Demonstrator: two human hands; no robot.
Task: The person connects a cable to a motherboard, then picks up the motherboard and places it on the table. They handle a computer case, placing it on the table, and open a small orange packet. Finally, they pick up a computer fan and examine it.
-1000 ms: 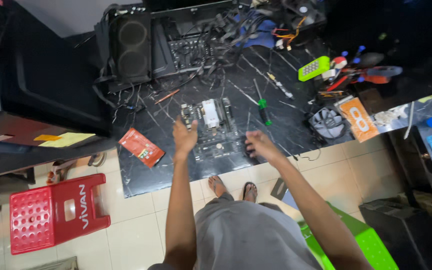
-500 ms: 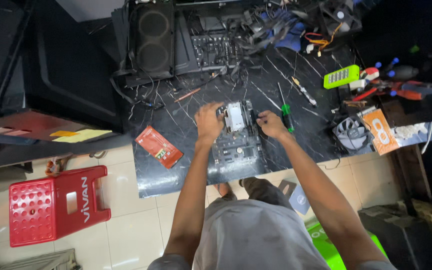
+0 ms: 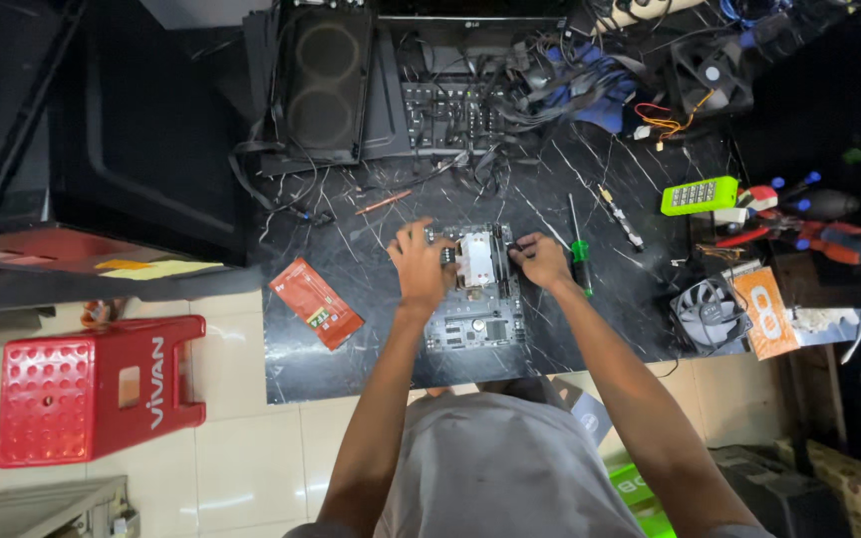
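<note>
A person stands at a dark marble-patterned worktop [image 3: 351, 339] with a motherboard [image 3: 475, 299] lying flat near its front edge, right under their chest, where both arms reach it without stretching. The left hand [image 3: 419, 261] rests on the board's left edge with fingers curled over the top corner, closed on the board itself; the right hand [image 3: 542, 261] pinches at the right side of the metal cooler [image 3: 474, 261] in the middle, fingers narrowed around something too small to make out. Holding from both sides like that looks meant to steady the board while the cooler is worked.

A green-handled screwdriver [image 3: 578, 249] lies just right of the right hand, within easy reach. Left of the board sits a flat red packet [image 3: 315, 303]. Far across the top, a black speaker [image 3: 323, 85] and tangled cables [image 3: 510, 110]. To the right, a loose case fan [image 3: 706, 311], an orange box [image 3: 767, 313] and a green keypad device [image 3: 700, 195]. No open tray or bin shows contents; a red plastic stool [image 3: 92, 389] stands on the floor to the left
</note>
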